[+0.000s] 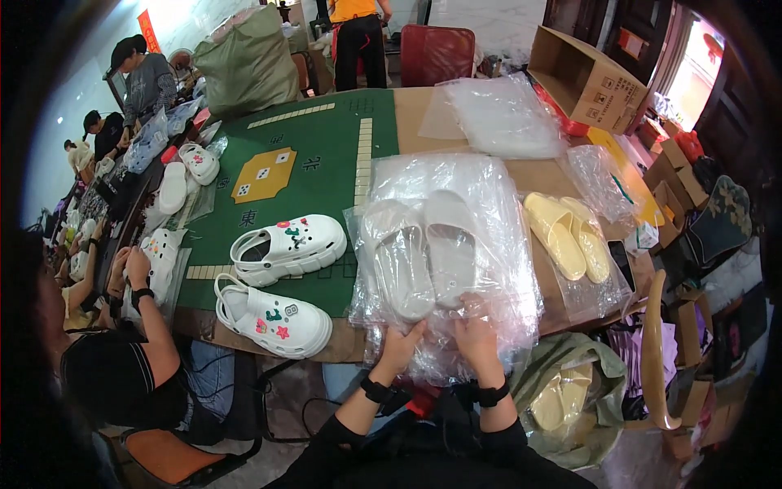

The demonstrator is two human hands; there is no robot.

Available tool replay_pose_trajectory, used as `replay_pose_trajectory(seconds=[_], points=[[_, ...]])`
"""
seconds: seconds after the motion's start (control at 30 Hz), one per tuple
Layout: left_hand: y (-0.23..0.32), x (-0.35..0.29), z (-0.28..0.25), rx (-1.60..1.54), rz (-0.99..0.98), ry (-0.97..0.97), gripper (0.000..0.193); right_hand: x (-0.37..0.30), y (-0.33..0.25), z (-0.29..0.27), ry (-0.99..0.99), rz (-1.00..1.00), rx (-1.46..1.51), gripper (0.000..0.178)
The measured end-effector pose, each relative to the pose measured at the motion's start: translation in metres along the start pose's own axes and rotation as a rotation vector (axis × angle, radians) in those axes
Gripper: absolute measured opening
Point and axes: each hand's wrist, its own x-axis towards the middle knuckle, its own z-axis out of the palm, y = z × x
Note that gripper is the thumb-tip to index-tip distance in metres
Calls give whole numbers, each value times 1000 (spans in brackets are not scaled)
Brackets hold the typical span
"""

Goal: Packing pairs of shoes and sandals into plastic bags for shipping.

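Note:
A pair of pale grey slippers lies side by side inside a clear plastic bag, on top of a stack of clear bags. At the bag's near edge, my left hand grips the plastic below the left slipper's heel. My right hand pinches the same edge below the right slipper, some fingertips hidden by crinkled film. To the left, two white clogs with colourful charms, the upper clog and the lower clog, rest on the green mat. Bagged yellow slippers lie to the right.
A phone lies at the table's right edge. More clear bags and an open cardboard box are at the back. Below right stands a green sack with yellow slippers. Co-workers sit along the left, one with a hand near a white clog.

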Motion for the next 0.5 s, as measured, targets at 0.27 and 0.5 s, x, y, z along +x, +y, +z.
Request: replay_pose_trajectory(seconds=[0.27,0.5], points=[[1,0,-2,8,-14,-20,22,0,-11,-6,25,-77,-169,45],[0,-1,-1,-19,-3,-18,21,-2,-5,-3,35,-108,-226,45]])
